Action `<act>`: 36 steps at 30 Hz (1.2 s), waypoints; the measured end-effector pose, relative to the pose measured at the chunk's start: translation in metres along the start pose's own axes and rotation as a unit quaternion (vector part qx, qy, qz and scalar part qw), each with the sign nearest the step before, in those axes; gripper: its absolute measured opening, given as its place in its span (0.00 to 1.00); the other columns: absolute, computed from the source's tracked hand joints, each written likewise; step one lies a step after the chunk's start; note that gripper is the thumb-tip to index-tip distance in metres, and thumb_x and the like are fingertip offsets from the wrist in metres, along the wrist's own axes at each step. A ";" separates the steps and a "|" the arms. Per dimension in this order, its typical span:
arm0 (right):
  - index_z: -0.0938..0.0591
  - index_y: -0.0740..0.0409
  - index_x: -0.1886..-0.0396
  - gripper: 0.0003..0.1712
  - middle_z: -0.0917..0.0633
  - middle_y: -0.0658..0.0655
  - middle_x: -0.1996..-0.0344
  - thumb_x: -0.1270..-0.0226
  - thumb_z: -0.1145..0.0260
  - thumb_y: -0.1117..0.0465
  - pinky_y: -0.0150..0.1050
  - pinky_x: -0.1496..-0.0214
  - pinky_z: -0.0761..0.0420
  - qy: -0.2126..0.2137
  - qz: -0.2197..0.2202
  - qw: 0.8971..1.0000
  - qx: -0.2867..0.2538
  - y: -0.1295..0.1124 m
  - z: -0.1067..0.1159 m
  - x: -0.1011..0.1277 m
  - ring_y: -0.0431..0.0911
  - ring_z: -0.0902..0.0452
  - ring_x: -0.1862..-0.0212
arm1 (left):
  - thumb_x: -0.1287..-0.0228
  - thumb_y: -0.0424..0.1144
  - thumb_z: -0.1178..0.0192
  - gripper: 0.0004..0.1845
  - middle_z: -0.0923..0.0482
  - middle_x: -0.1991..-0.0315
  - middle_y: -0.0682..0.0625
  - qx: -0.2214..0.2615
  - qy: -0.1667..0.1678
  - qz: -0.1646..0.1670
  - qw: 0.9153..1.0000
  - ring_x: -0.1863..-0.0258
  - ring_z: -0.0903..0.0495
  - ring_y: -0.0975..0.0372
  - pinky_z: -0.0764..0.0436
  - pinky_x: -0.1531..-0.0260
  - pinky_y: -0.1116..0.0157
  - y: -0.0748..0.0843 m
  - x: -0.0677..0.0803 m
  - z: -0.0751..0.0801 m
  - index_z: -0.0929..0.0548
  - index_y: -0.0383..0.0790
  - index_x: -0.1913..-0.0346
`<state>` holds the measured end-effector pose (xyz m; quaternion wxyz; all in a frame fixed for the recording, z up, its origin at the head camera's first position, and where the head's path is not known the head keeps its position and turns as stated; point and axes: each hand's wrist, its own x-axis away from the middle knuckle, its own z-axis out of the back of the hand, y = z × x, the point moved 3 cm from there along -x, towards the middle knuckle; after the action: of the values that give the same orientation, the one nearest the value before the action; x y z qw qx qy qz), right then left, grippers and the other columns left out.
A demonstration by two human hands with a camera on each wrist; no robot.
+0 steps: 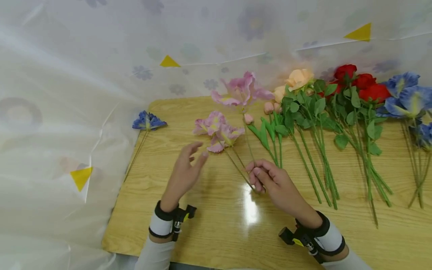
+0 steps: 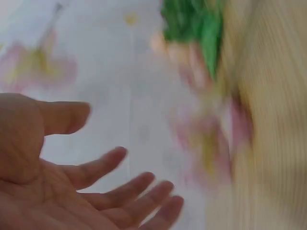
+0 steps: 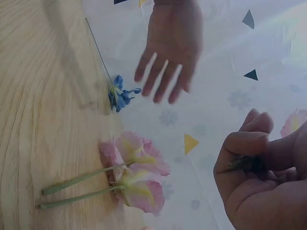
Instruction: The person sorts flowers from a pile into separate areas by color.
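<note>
My right hand (image 1: 270,180) is pinching the thin stem of a pink flower (image 1: 241,90) whose bloom is standing above the table's (image 1: 216,225) far edge, while my left hand (image 1: 185,170) is hovering with fingers spread and holding nothing, near two pink blooms (image 1: 217,131) lying flat. No container is showing; the other stems are lying loose on the wood. The left wrist view is blurring everything beyond my palm (image 2: 43,191), and my fingers are hiding most of the pinched stem.

Head camera looks down from above the wooden table (image 1: 216,225), taking in both hands. Left wrist view sits tight over the open palm, blurred. Right wrist view looks across the tabletop, sharing the pink flowers (image 3: 136,175) with the head view (image 1: 217,131).
</note>
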<state>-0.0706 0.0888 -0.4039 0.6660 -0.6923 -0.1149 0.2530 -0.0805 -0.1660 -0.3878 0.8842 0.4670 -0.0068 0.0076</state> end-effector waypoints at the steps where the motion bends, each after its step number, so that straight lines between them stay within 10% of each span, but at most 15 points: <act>1: 0.25 0.64 0.52 0.12 0.23 0.59 0.70 0.20 0.55 0.65 0.37 0.76 0.25 0.009 -0.010 1.000 0.003 0.002 0.001 0.000 0.47 0.29 0.74 | 0.25 0.50 0.48 0.27 0.35 0.34 0.39 -0.033 0.019 0.025 0.999 0.35 0.35 0.47 0.32 0.39 0.47 -0.012 -0.001 0.014 0.33 0.39 0.31; 9: 0.24 0.61 0.51 0.10 0.19 0.59 0.69 0.21 0.51 0.64 0.45 0.72 0.18 0.043 -0.109 0.991 0.062 0.022 0.008 -0.002 0.50 0.21 0.73 | 0.23 0.52 0.59 0.39 0.57 0.28 0.24 -0.140 0.001 0.252 0.957 0.30 0.51 0.34 0.41 0.36 0.39 -0.116 0.011 0.104 0.57 0.26 0.25; 15: 0.23 0.66 0.51 0.10 0.19 0.58 0.70 0.23 0.50 0.69 0.44 0.73 0.17 0.040 -0.130 0.982 0.127 0.031 0.007 -0.004 0.46 0.18 0.75 | 0.23 0.48 0.62 0.39 0.54 0.32 0.18 -0.160 -0.024 0.319 0.934 0.33 0.48 0.30 0.41 0.37 0.38 -0.153 0.018 0.135 0.60 0.17 0.29; 20: 0.23 0.69 0.52 0.10 0.19 0.58 0.71 0.24 0.50 0.71 0.41 0.74 0.17 0.034 -0.149 0.973 0.172 0.038 0.005 -0.005 0.46 0.18 0.76 | 0.28 0.46 0.54 0.35 0.40 0.40 0.18 -0.210 -0.008 0.329 0.921 0.43 0.35 0.30 0.30 0.49 0.38 -0.164 0.019 0.142 0.43 0.15 0.35; 24: 0.23 0.70 0.54 0.09 0.19 0.58 0.72 0.24 0.49 0.70 0.39 0.75 0.17 0.030 -0.160 0.968 0.192 0.041 0.003 -0.005 0.47 0.18 0.76 | 0.36 0.38 0.50 0.21 0.30 0.57 0.20 -0.279 0.041 0.288 0.915 0.59 0.27 0.32 0.26 0.67 0.42 -0.169 0.020 0.143 0.26 0.15 0.58; 28: 0.23 0.68 0.57 0.08 0.19 0.56 0.73 0.23 0.48 0.68 0.35 0.78 0.20 0.025 -0.165 0.958 0.232 0.043 0.002 -0.005 0.45 0.21 0.78 | 0.41 0.31 0.51 0.16 0.29 0.65 0.19 -0.315 0.089 0.250 0.911 0.61 0.31 0.30 0.30 0.62 0.39 -0.171 0.021 0.138 0.23 0.14 0.70; 36: 0.21 0.58 0.64 0.09 0.27 0.46 0.85 0.24 0.44 0.60 0.35 0.85 0.36 0.001 -0.166 0.894 0.417 0.048 -0.001 -0.004 0.39 0.35 0.85 | 0.43 0.24 0.53 0.13 0.25 0.78 0.30 -0.313 0.122 0.218 0.916 0.76 0.24 0.41 0.25 0.79 0.44 -0.171 0.023 0.129 0.27 0.26 0.83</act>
<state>-0.0818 0.0824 -0.4498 0.9258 -0.3223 -0.1119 0.1625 -0.0545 -0.3685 -0.4557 0.9556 0.1486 -0.0021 0.2543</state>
